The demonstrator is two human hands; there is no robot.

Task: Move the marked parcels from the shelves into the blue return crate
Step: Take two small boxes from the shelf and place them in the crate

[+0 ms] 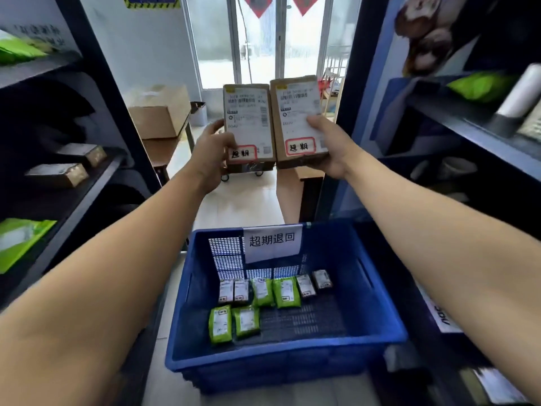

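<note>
I hold two brown cardboard parcels side by side at arm's length, high above the crate. My left hand [211, 153] grips the left parcel [248, 118] by its lower left edge. My right hand [329, 142] grips the right parcel [297, 112] from its lower right. Each carries a white shipping label and a red-framed handwritten sticker at the bottom. The blue return crate [377, 312] stands on the floor below, with a white paper sign [272, 243] on its far wall. Several small green [285, 293] and brown parcels lie inside it.
Dark shelving stands on both sides. The left shelf holds two brown boxes [58, 172] and green bags [20, 240]. The right shelf holds a green bag [480, 86] and a white roll [519, 92]. A large carton [159, 112] sits on a table ahead, before glass doors.
</note>
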